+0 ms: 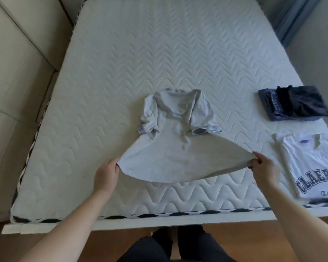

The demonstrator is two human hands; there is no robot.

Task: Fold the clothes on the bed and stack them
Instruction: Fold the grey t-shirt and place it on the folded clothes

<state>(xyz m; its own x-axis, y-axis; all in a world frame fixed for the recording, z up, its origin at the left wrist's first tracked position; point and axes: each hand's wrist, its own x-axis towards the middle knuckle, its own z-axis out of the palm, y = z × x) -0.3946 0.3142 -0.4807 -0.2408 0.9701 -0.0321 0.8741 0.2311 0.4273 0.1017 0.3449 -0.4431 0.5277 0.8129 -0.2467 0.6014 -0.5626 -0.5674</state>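
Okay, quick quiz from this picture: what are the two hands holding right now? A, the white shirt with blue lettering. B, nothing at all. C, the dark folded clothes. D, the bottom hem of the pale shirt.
D: the left hand and right hand each pinch a bottom corner of the pale shirt, lifting its hem off the mattress.

Pale grey T-shirt [175, 148] with blue-striped sleeve cuffs. White mattress [159, 53], zigzag quilted, edged with dark diamonds. Navy folded clothes [295, 105]. White T-shirt [311, 167], navy lettering.

A home bedroom, probably (bare quilted mattress [159, 53], wooden floor [121, 241]).
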